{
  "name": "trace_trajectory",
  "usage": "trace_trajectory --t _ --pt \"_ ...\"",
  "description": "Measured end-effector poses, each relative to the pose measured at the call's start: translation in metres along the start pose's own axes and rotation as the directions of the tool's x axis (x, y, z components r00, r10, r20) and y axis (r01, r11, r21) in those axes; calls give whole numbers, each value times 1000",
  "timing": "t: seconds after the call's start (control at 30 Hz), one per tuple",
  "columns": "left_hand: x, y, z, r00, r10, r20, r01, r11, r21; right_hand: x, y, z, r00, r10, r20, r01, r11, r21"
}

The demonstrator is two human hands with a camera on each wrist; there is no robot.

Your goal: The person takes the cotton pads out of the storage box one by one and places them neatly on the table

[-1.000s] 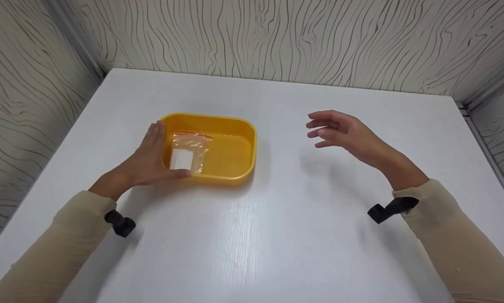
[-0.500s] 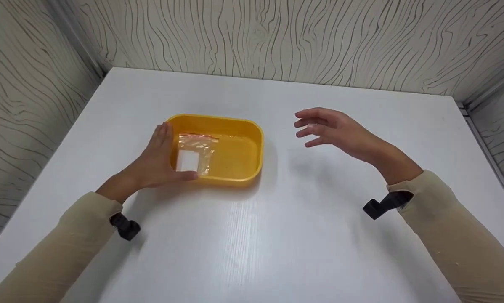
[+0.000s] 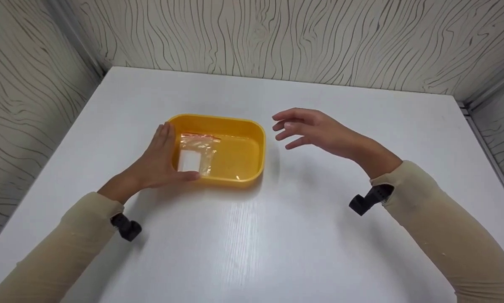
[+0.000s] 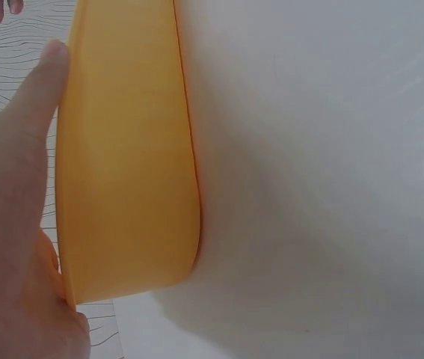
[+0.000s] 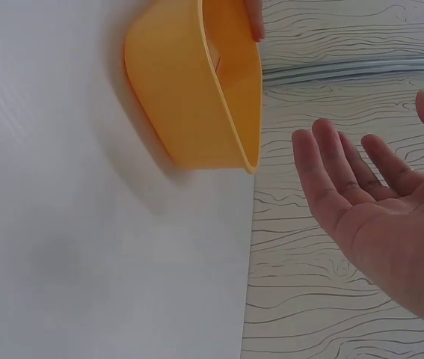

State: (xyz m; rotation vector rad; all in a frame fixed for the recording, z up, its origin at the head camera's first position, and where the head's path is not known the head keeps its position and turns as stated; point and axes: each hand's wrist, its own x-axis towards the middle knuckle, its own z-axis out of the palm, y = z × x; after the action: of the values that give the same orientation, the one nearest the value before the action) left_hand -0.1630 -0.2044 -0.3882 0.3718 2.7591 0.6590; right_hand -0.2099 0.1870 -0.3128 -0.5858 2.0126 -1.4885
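Observation:
A yellow plastic tub (image 3: 239, 153) with rounded corners stands left of the middle of the white table. Inside, at its left end, lies a clear zip bag (image 3: 205, 147) with a red-edged top and a white rectangle on it. My left hand (image 3: 153, 162) holds the tub's left end, thumb along the front rim and fingers at the back left; the left wrist view shows the thumb at the rim of the tub's wall (image 4: 129, 149). My right hand (image 3: 315, 130) hovers just right of the tub, palm toward it, fingers loosely bent and apart from it, holding nothing.
The white table (image 3: 252, 235) reaches back to a wall panel (image 3: 277, 38) with a wood-line pattern. A similar panel (image 3: 20, 84) stands along the left side. Black straps with small mounts (image 3: 370, 200) sit on both wrists.
The tub slid a little to the right with my left hand on it, then nearly stopped. My right hand has moved left, closer to the tub's right end.

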Motion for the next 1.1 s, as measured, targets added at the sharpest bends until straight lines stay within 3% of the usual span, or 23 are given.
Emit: trace_trajectory --t 0.67,1.1 --pt "0 -1 1 1000 7 3 -7 1000 -11 28 -23 18 998 55 35 -53 997 -64" --pt "3 -4 2 1000 6 0 -6 1000 9 59 -35 35 989 147 -9 -147 985 -93"
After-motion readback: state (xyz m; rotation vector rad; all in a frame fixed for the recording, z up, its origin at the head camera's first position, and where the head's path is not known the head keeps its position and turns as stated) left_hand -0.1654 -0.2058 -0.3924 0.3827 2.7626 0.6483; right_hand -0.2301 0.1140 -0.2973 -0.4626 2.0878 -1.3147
